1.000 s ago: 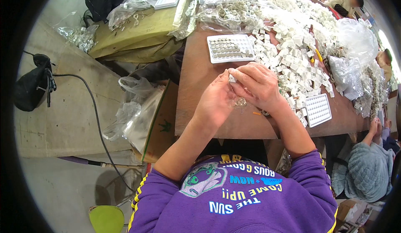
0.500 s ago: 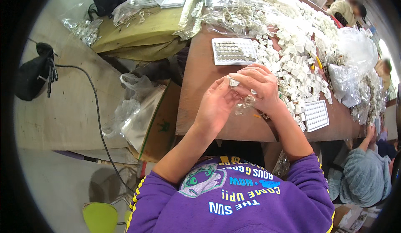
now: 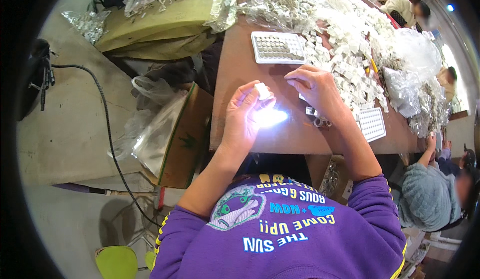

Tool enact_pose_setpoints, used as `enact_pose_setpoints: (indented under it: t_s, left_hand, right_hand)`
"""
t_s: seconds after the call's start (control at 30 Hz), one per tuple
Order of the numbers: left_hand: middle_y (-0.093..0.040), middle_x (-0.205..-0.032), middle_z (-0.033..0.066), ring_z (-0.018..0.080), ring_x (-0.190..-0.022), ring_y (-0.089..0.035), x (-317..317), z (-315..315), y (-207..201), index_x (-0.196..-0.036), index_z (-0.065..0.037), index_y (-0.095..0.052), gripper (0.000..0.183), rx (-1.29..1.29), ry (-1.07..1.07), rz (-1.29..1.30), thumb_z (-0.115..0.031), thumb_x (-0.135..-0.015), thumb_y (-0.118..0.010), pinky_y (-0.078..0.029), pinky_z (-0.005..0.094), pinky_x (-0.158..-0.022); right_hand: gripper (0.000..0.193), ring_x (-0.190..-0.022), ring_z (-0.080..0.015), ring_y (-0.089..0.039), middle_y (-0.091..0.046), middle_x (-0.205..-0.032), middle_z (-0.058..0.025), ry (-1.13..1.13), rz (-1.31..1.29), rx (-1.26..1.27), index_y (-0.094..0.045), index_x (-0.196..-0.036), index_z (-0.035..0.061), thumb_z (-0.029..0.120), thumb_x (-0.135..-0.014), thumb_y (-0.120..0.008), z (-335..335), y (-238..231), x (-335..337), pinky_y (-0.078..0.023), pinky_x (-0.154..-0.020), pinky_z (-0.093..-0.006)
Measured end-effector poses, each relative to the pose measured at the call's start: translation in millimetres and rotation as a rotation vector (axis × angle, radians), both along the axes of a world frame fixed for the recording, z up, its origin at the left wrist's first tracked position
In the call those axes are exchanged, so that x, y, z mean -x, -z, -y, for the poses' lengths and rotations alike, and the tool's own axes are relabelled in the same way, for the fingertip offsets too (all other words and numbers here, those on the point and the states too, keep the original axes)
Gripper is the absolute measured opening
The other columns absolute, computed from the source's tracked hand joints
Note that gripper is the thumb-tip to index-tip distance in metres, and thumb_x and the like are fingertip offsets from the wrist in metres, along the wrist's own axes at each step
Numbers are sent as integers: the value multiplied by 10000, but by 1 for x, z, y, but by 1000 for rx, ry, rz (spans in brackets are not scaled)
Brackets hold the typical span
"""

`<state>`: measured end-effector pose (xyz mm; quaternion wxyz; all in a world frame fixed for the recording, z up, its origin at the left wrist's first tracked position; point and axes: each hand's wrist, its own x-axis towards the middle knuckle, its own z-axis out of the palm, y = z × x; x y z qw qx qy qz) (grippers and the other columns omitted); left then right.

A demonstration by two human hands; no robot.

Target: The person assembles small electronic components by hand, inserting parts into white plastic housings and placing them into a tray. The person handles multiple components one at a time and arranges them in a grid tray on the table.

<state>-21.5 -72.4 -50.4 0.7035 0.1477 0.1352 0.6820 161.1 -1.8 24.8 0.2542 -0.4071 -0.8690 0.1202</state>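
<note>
The left hand (image 3: 242, 111) is raised on the near side of the white tray (image 3: 280, 61), toward its left end, fingers curled in a pinch; the right hand (image 3: 317, 86) hovers off the tray's near right corner, thumb and forefinger tips meeting, both bare forearms slanting toward it

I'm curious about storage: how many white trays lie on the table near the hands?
2: one tray beyond the right hand, holding round pieces; another tray to that hand's right. More may hide under the white pile.
</note>
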Motion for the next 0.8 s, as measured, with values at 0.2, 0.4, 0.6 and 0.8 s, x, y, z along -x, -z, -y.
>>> enact_pose_setpoints:
  t_s: [0.2, 0.4, 0.6, 0.8]
  left_hand:
    - [-651, -1057, 125, 224, -979, -651, 2, 4, 6, -1183, -42, -570, 250, -89, -23, 22, -112, -943, -585, -520, 391, -925]
    - [-653, -1069, 126, 246, -975, -643, 9, 7, 10, -1182, -68, -583, 251, -92, -58, 100, -132, -940, -589, -513, 398, -901]
    - [-660, -1048, 131, 252, -953, -651, 11, 7, 12, -1176, -61, -588, 247, -103, -64, 116, -106, -933, -592, -519, 416, -891]
    - [-662, -1041, 137, 245, -944, -661, 8, 8, 8, -1156, -60, -591, 214, -76, -89, 33, -98, -946, -572, -538, 401, -878]
  right_hand:
    - [104, -834, -271, -637, -662, -851, -86, -104, 84, -116, -700, -869, 60, 84, -781, -651, 22, 24, -5, -518, -744, -369]
    - [142, -827, -256, -624, -633, -848, -75, -204, 173, -216, -684, -892, 58, 132, -781, -633, 12, 34, 14, -498, -739, -370]
    - [73, -805, -229, -618, -610, -791, -75, -239, 336, -321, -598, -732, 73, 135, -769, -599, 7, 36, 27, -469, -729, -353]
    - [52, -723, -253, -642, -633, -756, -85, -163, 182, -281, -599, -729, 62, 99, -743, -632, 9, 36, 30, -490, -675, -359]
